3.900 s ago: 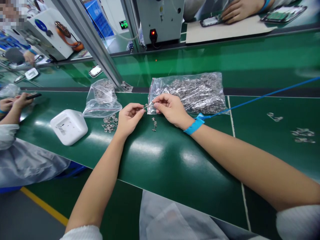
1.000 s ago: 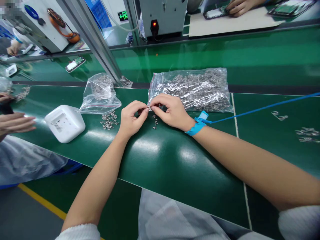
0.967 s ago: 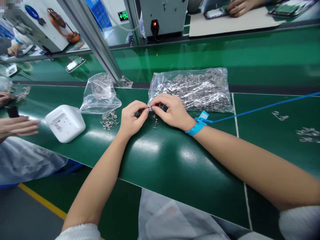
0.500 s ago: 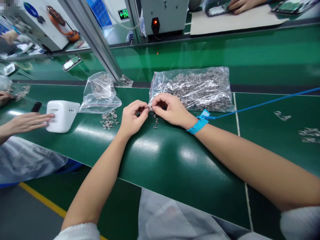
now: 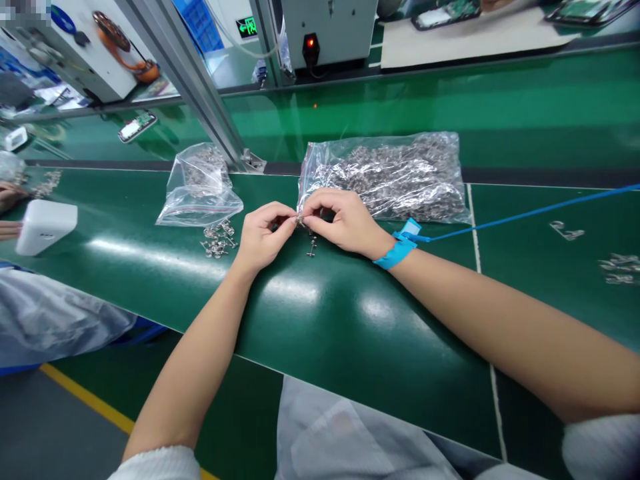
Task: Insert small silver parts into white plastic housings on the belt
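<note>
My left hand (image 5: 265,235) and my right hand (image 5: 341,220) meet fingertip to fingertip above the green bench. Both are closed in a pinch on a small metal spring piece (image 5: 300,219), mostly covered by the fingers. Just below the fingertips, several more spring pieces (image 5: 313,245) lie in a short row. A loose pile of the same shiny parts (image 5: 219,239) rests left of my left hand. Behind my right hand lies a clear zip bag (image 5: 395,175) full of such metal pieces. A blue band (image 5: 396,253) circles my right wrist.
A smaller bag of parts (image 5: 200,187) sits at the back left beside a metal post (image 5: 200,80). A co-worker's fingers (image 5: 9,230) touch a white device (image 5: 47,227). A blue cord (image 5: 530,212) runs rightward from my wristband, past metal pieces (image 5: 620,269). Behind runs a green belt (image 5: 425,100).
The co-worker's hand and the white device have shifted left. A circuit-board unit on the belt has moved slightly left. My hands stay nearly in place, fingertips a little closer together.
</note>
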Motion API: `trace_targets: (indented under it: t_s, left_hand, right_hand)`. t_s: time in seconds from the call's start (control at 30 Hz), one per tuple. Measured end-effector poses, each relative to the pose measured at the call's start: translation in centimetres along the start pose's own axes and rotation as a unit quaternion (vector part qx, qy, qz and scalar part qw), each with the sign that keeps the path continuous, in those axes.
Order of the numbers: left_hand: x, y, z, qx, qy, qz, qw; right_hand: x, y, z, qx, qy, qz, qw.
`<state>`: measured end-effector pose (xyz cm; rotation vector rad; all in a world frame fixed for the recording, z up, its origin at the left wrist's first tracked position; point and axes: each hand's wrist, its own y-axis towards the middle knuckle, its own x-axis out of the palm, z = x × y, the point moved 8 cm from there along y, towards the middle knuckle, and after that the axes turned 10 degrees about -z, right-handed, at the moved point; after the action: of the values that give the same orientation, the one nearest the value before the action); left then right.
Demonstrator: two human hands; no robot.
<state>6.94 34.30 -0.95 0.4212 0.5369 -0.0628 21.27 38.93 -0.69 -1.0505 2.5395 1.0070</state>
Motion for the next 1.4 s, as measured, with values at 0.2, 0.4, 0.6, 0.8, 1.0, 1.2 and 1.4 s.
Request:
trace_targets:
  t_s: [0.2,0.4,0.6,0.8,1.0,1.2,1.4]
  left_hand:
    - [-0.3,0.1,-0.5,-0.032,-0.07,0.028,0.997]
    - [-0.4,0.0,-2.0,-0.052,-0.183,0.061,0.98]
    - [-0.1,0.2,-2.0,-0.065,-0.237,0.057,0.968]
    - [0.1,0.3,-1.7,-0.076,-0.256,0.045,0.963]
    - [0.6,0.2,-2.3,-0.078,-0.242,0.023,0.967]
    - [0.7,0.2,-2.5,-0.074,-0.232,0.029,0.969]
    - [0.5,0.2,-2.7,-0.068,-0.194,0.041,0.978]
  right_hand:
    - [0.0,0.0,0.0,0.019,0.01,0.009,1.0]
    - [0.9,-0.1,0.6,0.031,0.129,-0.03,0.991]
    - [0.7,-0.1,2.2,0.093,0.175,-0.004,0.98]
    - [0.2,-0.1,1.5,0.071,0.144,0.016,0.987]
    - [0.0,-0.1,0.4,0.045,0.063,0.014,0.997]
    - [0.2,-0.2,0.4,0.042,0.078,0.023,0.996]
    - [0.6,-0.5,-1.2,-0.023,-0.058,0.012,0.998]
